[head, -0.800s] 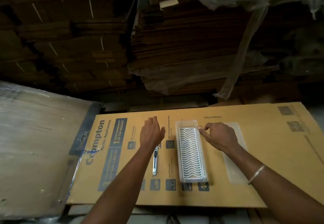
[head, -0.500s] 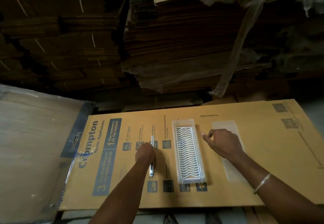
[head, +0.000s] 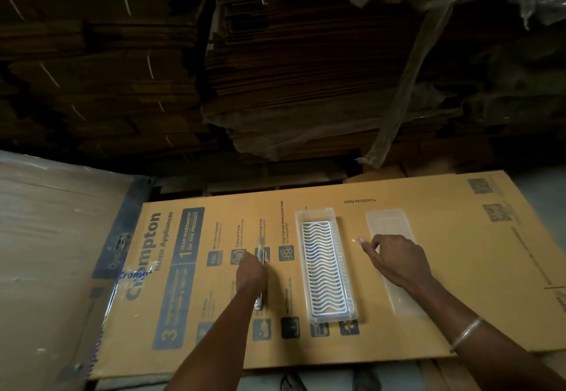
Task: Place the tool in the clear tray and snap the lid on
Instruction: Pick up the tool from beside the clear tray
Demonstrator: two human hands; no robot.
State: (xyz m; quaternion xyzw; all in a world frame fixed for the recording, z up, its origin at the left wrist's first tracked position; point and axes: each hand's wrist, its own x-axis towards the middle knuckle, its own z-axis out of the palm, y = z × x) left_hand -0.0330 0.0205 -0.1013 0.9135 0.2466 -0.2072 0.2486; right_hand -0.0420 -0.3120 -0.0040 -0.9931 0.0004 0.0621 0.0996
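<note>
A slim metal tool (head: 261,249), like a utility knife, lies lengthwise on the printed cardboard sheet (head: 459,268). My left hand (head: 251,272) is closed over its middle, so only its two ends show. To its right stands the clear tray (head: 298,253) with a white wavy grid insert (head: 323,268) inside. Further right, the clear lid (head: 395,222) lies flat. My right hand (head: 395,263) rests over the lid's middle with fingers curled and the fingertips pointing toward the tray; it holds nothing.
Stacks of flattened cardboard (head: 291,69) rise behind the sheet, with loose plastic wrap (head: 413,63) hanging down. A plastic-wrapped board (head: 52,253) lies at the left. The sheet's near edge runs just in front of my forearms.
My left hand slid back from the far end of the tool and closed over its middle. My right hand left the tray's rim and moved right, over the lid.
</note>
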